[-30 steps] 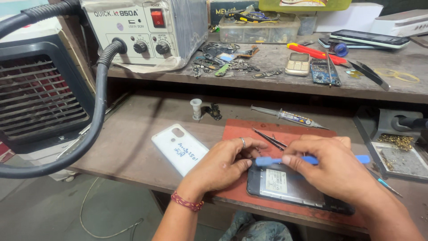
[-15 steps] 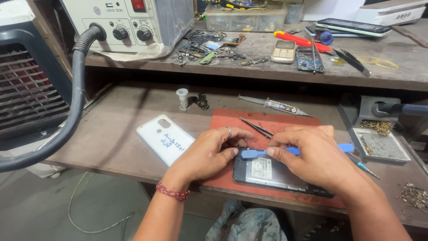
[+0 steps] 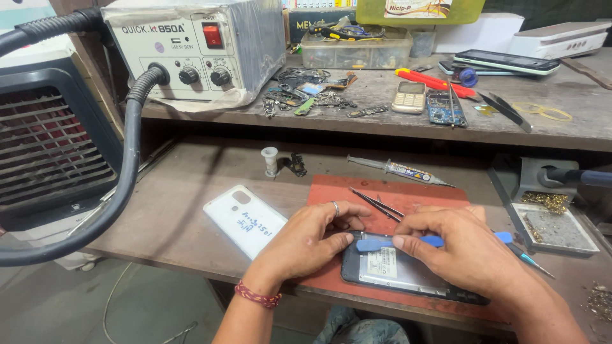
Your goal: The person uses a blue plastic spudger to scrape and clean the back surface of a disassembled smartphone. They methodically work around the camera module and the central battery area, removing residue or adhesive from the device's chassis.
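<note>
Workbench mat (image 3: 408, 191): 1 phone (image 3: 398, 271), 2 hands, right hand (image 3: 459, 248) pinching blue pry tool (image 3: 382, 243).

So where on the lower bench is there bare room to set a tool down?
Bare wood lies left of the white back cover, and between the small spool and the syringe. The red mat is crowded by both hands and the opened phone.

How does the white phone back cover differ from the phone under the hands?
The cover is white and lies untouched on bare wood; the phone is dark-framed, opened, and lies on the red mat. The left hand steadies the phone while the right hand holds a blue pry tool on it. Both lie flat.
</note>
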